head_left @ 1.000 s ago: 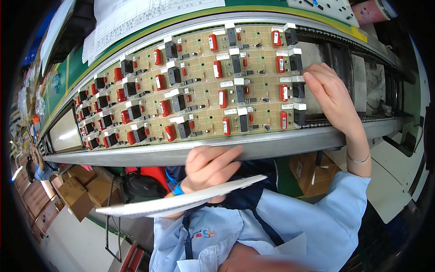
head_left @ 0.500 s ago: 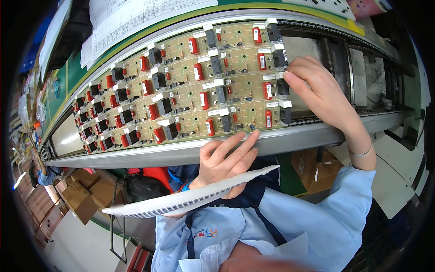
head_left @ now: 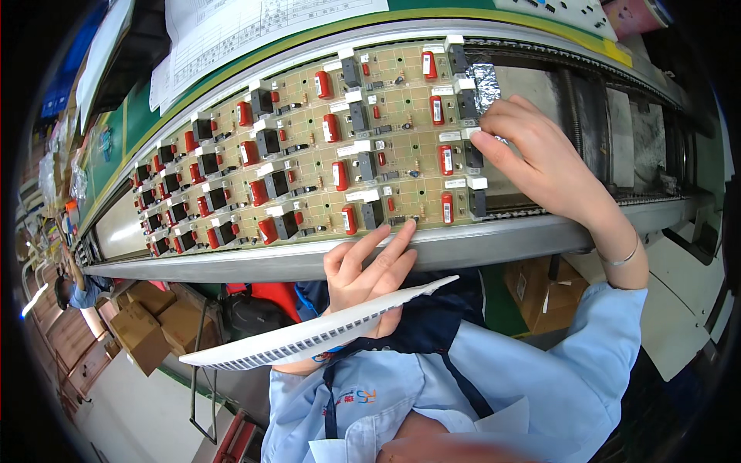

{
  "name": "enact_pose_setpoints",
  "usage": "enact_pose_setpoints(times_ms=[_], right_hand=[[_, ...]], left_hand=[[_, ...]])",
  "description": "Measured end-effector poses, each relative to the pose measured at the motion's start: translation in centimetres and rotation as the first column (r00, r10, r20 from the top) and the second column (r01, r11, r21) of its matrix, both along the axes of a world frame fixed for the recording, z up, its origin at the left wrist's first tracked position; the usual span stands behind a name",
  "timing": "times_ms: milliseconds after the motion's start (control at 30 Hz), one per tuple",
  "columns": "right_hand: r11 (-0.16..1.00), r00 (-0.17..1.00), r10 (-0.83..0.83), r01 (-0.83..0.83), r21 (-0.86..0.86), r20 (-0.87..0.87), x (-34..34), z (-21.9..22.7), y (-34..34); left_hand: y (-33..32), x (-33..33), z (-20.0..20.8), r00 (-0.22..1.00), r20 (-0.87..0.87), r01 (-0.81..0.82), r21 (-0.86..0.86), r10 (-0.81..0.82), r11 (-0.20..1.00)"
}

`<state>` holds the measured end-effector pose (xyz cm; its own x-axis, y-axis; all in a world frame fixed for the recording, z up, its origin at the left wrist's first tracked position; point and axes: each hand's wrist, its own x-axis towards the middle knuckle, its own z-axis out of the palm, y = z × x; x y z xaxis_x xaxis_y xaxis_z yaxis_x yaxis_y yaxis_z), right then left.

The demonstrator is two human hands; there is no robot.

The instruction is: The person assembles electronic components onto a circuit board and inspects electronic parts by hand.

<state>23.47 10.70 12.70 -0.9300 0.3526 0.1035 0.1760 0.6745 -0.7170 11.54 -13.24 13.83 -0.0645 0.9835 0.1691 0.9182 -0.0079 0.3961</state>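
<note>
Printed circuit boards lie in rows between the conveyor rails, carrying red capacitors and black blocks with white tops. My right hand is at the boards' right end, thumb and fingers closed together beside a black block; what they pinch, if anything, is hidden. My left hand is over the near rail, fingertips reaching the boards' near edge. A white sheet with rows of small dark-printed labels crosses that hand's palm and is held there; its thumb is hidden.
The metal near rail runs along my front. Shiny foil lies right of the boards. Printed papers rest beyond the far rail. Cardboard boxes stand lower left, and another carton is below the rail.
The boards have slid a little left along the rails, uncovering more foil at their right end. My left hand with the label sheet has moved left. The right hand has shifted only slightly.
</note>
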Motion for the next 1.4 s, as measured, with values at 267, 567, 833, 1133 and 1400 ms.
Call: enact_pose_setpoints(times_ms=[267, 567, 833, 1133, 1400], right_hand=[[0.993, 1.0, 0.008, -0.01, -0.116, -0.019, -0.2, -0.9, 0.2], [0.969, 0.994, 0.084, -0.066, -0.236, 0.066, -0.7, -0.3, 0.9], [0.987, 0.996, 0.005, 0.01, -0.162, 0.093, -1.1, 0.6, 1.2], [0.989, 0.991, -0.006, 0.026, 0.148, -0.134, -1.8, 1.7, 0.9], [0.992, 0.984, -0.063, 0.08, 0.094, -0.164, -2.0, 1.6, 1.1]], left_hand=[[-0.1, -0.4, -0.4, 0.999, -0.044, 0.002, 0.068, 0.001, 0.998], [-0.6, -3.4, 0.3, 0.974, 0.173, 0.091, 0.286, -0.145, 0.954], [-1.3, -4.8, -0.3, 0.944, 0.275, 0.092, 0.313, -0.183, 0.945], [-1.7, -5.4, -0.7, 0.912, 0.378, 0.011, 0.37, -0.161, 0.929], [-2.1, -6.0, -0.2, 0.913, 0.379, 0.007, 0.361, -0.154, 0.932]])
